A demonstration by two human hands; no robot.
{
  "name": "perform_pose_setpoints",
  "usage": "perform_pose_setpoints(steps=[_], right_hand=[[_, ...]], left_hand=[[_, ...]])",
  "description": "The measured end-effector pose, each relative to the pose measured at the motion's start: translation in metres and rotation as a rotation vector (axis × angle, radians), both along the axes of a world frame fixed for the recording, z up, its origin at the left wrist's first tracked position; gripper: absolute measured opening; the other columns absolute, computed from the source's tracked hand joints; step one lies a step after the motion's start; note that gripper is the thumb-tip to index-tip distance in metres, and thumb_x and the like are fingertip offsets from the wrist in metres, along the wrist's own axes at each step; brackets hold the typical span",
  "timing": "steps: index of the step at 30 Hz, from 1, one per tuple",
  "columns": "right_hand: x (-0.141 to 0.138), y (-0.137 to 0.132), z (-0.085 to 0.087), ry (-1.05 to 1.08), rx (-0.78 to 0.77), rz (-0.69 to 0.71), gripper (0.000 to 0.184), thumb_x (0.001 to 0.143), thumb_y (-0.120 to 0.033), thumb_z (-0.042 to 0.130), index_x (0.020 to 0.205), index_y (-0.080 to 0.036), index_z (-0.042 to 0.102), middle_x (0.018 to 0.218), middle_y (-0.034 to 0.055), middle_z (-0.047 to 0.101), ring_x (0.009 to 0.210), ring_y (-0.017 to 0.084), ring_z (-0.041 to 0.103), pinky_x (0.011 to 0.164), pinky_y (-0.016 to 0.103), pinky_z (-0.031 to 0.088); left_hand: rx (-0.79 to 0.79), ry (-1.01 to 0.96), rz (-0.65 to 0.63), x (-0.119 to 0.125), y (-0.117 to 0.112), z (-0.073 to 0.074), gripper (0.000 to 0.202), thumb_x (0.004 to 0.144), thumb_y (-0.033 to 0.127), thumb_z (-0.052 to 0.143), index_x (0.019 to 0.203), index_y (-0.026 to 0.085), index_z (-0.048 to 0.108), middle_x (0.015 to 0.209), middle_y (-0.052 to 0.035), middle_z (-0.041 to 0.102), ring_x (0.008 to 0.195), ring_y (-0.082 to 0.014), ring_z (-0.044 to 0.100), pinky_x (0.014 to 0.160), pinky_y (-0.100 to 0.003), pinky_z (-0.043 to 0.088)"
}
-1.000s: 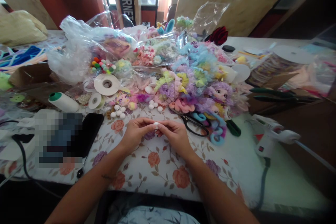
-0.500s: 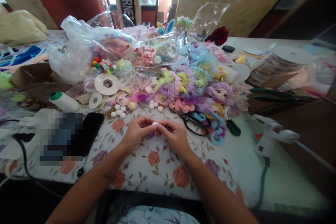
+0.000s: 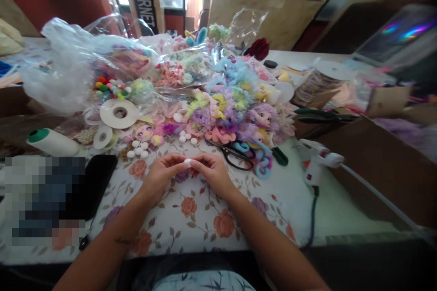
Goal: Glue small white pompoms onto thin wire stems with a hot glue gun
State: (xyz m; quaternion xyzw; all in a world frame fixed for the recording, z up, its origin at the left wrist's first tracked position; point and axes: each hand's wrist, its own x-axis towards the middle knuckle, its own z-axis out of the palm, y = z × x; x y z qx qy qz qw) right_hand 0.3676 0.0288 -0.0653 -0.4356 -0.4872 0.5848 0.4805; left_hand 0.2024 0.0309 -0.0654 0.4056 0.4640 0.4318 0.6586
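Note:
A small white ball (image 3: 187, 162) is pinched between the fingertips of both hands, just above the flowered tablecloth (image 3: 177, 232). My left hand (image 3: 160, 175) grips it from the left, fingers curled and closed. From the right, my right hand (image 3: 213, 173) closes on the same ball with thumb and forefinger. The fingers hide part of the ball. Beyond the hands lie several more white balls (image 3: 138, 149), with another small group of white balls (image 3: 186, 137) to their right. Black-handled scissors (image 3: 239, 158) rest right of my right hand.
Heaped across the back are plastic bags (image 3: 64, 63), ruffled trims (image 3: 235, 72) and doll-face pieces (image 3: 262, 116). Ribbon rolls (image 3: 119, 113), a thread cone (image 3: 53, 142) and a phone (image 3: 99, 186) are at left. A glue gun (image 3: 316, 161) with its cord and a cardboard box (image 3: 382, 173) stand at right.
The view has turned right, so the table's things appear shifted left. Both hands keep their pinch on the white ball with hardly any change in pose.

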Motion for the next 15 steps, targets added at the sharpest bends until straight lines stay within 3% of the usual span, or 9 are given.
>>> perform_pose_setpoints(steps=[6,8,10,15], right_hand=[[0.005,-0.003,0.005,-0.017,0.018,0.029,0.024,0.076,-0.04,0.071,0.081,-0.017,0.075,0.061,-0.0003,0.067,0.055,0.012,0.06,0.056,0.025,0.05],[0.019,-0.006,0.008,-0.092,0.067,-0.048,0.026,0.078,-0.041,0.069,0.085,-0.017,0.075,0.066,0.0014,0.069,0.057,0.014,0.062,0.058,0.027,0.052],[0.046,-0.011,0.008,-0.18,0.121,-0.267,0.028,0.079,-0.042,0.066,0.087,-0.017,0.074,0.071,0.0034,0.071,0.062,0.016,0.064,0.062,0.029,0.053],[0.147,-0.041,-0.013,-0.332,0.158,-1.111,0.027,0.075,-0.038,0.067,0.088,-0.015,0.069,0.075,0.0043,0.068,0.066,0.018,0.064,0.07,0.035,0.054]], left_hand=[[-0.074,-0.026,-0.047,-0.002,0.002,-0.001,0.026,0.067,0.03,0.082,0.086,0.017,0.071,0.076,-0.0022,0.07,0.067,-0.0095,0.061,0.062,-0.018,0.047],[-0.074,-0.024,0.005,-0.004,0.004,0.001,0.026,0.065,0.029,0.083,0.085,0.017,0.071,0.077,-0.0014,0.07,0.067,-0.0088,0.061,0.063,-0.017,0.048],[-0.053,-0.053,0.081,-0.008,0.007,0.003,0.026,0.064,0.028,0.084,0.084,0.017,0.071,0.08,-0.0008,0.07,0.071,-0.009,0.062,0.067,-0.017,0.05],[-0.035,-0.182,0.203,-0.014,0.014,0.004,0.025,0.06,0.025,0.085,0.08,0.018,0.072,0.081,-0.0002,0.07,0.078,-0.011,0.065,0.073,-0.018,0.053]])
